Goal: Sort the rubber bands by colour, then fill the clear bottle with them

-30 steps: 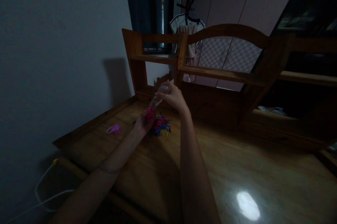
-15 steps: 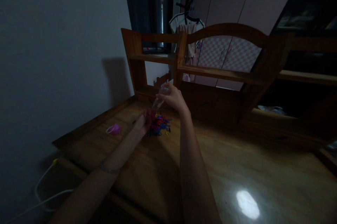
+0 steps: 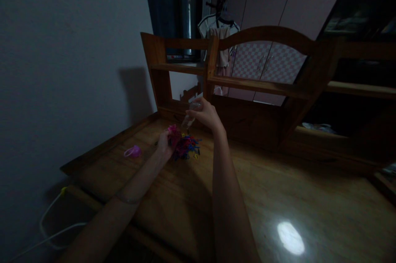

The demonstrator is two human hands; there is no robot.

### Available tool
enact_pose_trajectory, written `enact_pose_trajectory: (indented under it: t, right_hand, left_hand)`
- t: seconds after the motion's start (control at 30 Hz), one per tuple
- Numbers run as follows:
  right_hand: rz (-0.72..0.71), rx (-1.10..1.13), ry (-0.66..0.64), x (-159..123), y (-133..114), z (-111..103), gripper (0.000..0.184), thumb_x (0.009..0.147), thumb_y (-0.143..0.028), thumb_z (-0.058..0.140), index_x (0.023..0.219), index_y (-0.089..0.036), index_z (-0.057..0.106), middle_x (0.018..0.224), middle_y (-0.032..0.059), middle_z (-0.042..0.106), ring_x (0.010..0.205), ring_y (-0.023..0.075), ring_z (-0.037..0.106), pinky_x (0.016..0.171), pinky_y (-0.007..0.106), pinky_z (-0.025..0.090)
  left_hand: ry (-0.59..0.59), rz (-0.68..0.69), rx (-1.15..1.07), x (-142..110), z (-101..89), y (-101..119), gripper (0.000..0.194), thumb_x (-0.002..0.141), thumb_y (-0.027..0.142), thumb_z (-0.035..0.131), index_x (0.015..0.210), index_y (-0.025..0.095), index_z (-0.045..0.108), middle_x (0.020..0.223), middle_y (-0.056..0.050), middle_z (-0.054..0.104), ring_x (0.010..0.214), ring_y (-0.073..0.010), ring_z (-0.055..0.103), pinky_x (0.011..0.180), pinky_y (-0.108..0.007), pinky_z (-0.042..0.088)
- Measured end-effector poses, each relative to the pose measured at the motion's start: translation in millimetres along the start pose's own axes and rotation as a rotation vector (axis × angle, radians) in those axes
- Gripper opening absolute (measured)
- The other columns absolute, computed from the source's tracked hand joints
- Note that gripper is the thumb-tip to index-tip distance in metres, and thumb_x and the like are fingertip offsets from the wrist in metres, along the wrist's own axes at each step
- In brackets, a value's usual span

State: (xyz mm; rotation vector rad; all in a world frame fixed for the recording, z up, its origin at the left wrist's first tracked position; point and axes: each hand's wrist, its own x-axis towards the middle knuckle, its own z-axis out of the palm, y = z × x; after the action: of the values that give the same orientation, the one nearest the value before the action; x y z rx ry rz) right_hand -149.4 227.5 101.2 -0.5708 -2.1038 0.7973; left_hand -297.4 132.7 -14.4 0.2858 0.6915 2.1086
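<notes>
My left hand [image 3: 164,141] is closed round a tangled bunch of pink-red small loops [image 3: 174,132], which look like hair ties. Just to its right lies a loose pile of small red, blue and yellow pieces [image 3: 188,147] on the wooden desk. Above the pile, my right hand [image 3: 204,113] grips a clear plastic container [image 3: 189,119] that tilts down to the left. Its mouth is near the bunch; whether anything is inside is too dark to tell. Left of my left hand sits a purple lid [image 3: 135,151] with a pale loop handle.
A wooden shelf unit [image 3: 260,85] stands along the back of the desk [image 3: 278,180]. The wall [image 3: 93,69] bounds the left side. A white cable [image 3: 46,230] hangs beside the front left edge. Clothes [image 3: 221,32] hang behind the shelves.
My left hand has turned and lifted slightly, so the pink-red bunch now shows above its fingers. My right hand and the container have shifted slightly right.
</notes>
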Motion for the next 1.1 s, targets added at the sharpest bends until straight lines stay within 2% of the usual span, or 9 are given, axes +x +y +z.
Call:
enact_pose_trajectory:
  t: [0.1,0.23,0.4,0.6,0.73,0.87,0.97,1.1]
  right_hand:
    - [0.001,0.015,-0.004,-0.5,0.8,-1.4,0.039,0.071,-0.038,0.071,0.104,-0.021,0.061,0.085,0.0037,0.069,0.08,0.02,0.064,0.072,0.032,0.047]
    - [0.007,0.021,-0.008,-0.4,1.1,-1.8,0.039,0.071,-0.038,0.071,0.103,-0.02,0.061,0.086,0.0044,0.069,0.079,0.0198,0.065,0.072,0.032,0.048]
    - [0.022,-0.015,0.001,0.6,2.5,-0.8,0.041,0.07,-0.04,0.072,0.105,-0.02,0.061,0.087,0.0051,0.069,0.081,0.0206,0.065,0.073,0.032,0.047]
    - [0.014,0.006,-0.009,1.3,4.9,-0.8,0.04,0.07,-0.04,0.072,0.104,-0.02,0.061,0.086,0.005,0.069,0.08,0.0204,0.065,0.073,0.033,0.048]
    - [0.03,0.006,-0.014,0.7,4.7,-0.4,0.04,0.071,-0.039,0.072,0.104,-0.021,0.061,0.086,0.0046,0.069,0.079,0.02,0.065,0.073,0.033,0.048]
    - [0.013,0.008,-0.015,0.5,4.6,-0.2,0.042,0.071,-0.039,0.071,0.106,-0.02,0.061,0.088,0.0055,0.069,0.081,0.0201,0.065,0.073,0.033,0.048]
    - [0.004,-0.001,-0.011,1.2,5.9,-0.1,0.042,0.071,-0.04,0.072,0.106,-0.019,0.061,0.087,0.0052,0.068,0.081,0.0204,0.065,0.074,0.033,0.048]
    - [0.008,-0.011,-0.015,2.0,7.1,0.2,0.044,0.07,-0.041,0.072,0.107,-0.02,0.062,0.086,0.0054,0.069,0.081,0.0214,0.065,0.074,0.034,0.049]
  left_hand:
    - [-0.047,0.024,0.089,-1.2,2.1,-0.6,0.027,0.057,-0.005,0.044,0.067,0.014,0.059,0.067,-0.003,0.063,0.064,-0.0132,0.063,0.06,-0.021,0.052]
    - [-0.046,0.004,0.147,-4.2,4.0,0.4,0.036,0.056,-0.008,0.044,0.078,0.012,0.064,0.079,-0.005,0.068,0.072,-0.0149,0.067,0.058,-0.02,0.052]
    - [-0.082,0.007,0.165,-5.9,4.0,1.8,0.042,0.056,-0.01,0.044,0.083,0.014,0.064,0.081,-0.003,0.068,0.069,-0.0132,0.066,0.057,-0.019,0.053]
    - [-0.121,0.068,0.154,-1.4,0.3,0.5,0.054,0.053,-0.013,0.04,0.092,0.015,0.064,0.092,-0.003,0.069,0.083,-0.012,0.068,0.07,-0.018,0.056]
    - [-0.1,0.058,0.176,-1.1,-1.3,0.9,0.056,0.052,-0.012,0.041,0.095,0.015,0.065,0.085,-0.002,0.069,0.075,-0.0111,0.067,0.065,-0.017,0.056]
    - [-0.111,0.031,0.183,-2.9,-0.8,1.8,0.049,0.055,-0.01,0.044,0.091,0.014,0.066,0.077,-0.002,0.068,0.067,-0.011,0.066,0.058,-0.017,0.055]
    - [-0.124,0.036,0.16,-3.5,0.7,1.7,0.047,0.057,-0.009,0.044,0.093,0.012,0.067,0.087,-0.005,0.072,0.079,-0.0129,0.069,0.07,-0.019,0.057]
    - [-0.181,0.038,0.119,-4.3,2.7,1.3,0.049,0.06,-0.004,0.045,0.102,0.011,0.067,0.105,-0.01,0.071,0.104,-0.0198,0.066,0.093,-0.03,0.054]
